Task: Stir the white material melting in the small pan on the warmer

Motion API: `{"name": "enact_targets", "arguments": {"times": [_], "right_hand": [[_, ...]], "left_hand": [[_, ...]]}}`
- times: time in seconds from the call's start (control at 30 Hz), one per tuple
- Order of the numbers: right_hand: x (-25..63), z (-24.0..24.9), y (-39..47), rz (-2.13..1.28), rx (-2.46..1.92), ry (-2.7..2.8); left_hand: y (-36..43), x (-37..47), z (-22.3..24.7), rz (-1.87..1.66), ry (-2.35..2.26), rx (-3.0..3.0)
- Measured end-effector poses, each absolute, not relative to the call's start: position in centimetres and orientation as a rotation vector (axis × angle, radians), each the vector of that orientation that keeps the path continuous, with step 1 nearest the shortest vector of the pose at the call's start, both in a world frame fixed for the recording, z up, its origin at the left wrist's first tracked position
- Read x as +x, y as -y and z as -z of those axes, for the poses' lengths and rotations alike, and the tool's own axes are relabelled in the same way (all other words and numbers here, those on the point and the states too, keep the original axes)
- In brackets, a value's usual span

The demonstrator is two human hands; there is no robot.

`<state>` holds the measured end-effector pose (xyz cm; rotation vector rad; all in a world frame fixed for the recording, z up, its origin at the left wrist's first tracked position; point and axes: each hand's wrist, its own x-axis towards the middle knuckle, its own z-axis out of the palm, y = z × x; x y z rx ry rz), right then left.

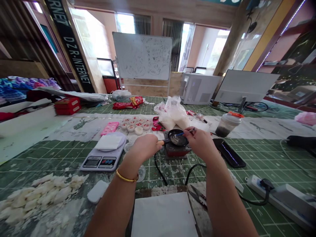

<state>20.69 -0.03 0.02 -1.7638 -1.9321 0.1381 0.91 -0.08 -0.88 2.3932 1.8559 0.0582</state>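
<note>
- Table (266, 158): green gridded cover, cluttered.
- Kitchen scale (100, 162): at left, white sheet on top.
- Left hand (145, 146): closed around the pan's handle.
- Right hand (201, 143): fingers pinching a thin stick.
- Heater (176, 153): red-sided, beneath the pan.
- Pan (182, 141): small, black, between the hands.
- Stick (179, 134): blue tip over the pan.

The left hand (146, 146) holds a little black pan (183, 142) by its handle (161, 143), over a small red stand (176, 153) near the middle of the green tabletop (261, 151). The right hand (199, 140) holds a thin blue stick (179, 134) in the pan. White flaky bits (49, 191) lie toward the near left corner, a power strip (256, 186) toward the near right.
</note>
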Motion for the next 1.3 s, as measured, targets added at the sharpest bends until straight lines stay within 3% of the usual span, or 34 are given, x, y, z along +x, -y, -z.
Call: {"name": "enact_targets", "arguments": {"times": [1.3], "right_hand": [[20.4,0.36,-0.44,-0.134,-1.779,1.971]], "left_hand": [[0.55,0.97,0.31,-0.058,-1.856,2.386]]}}
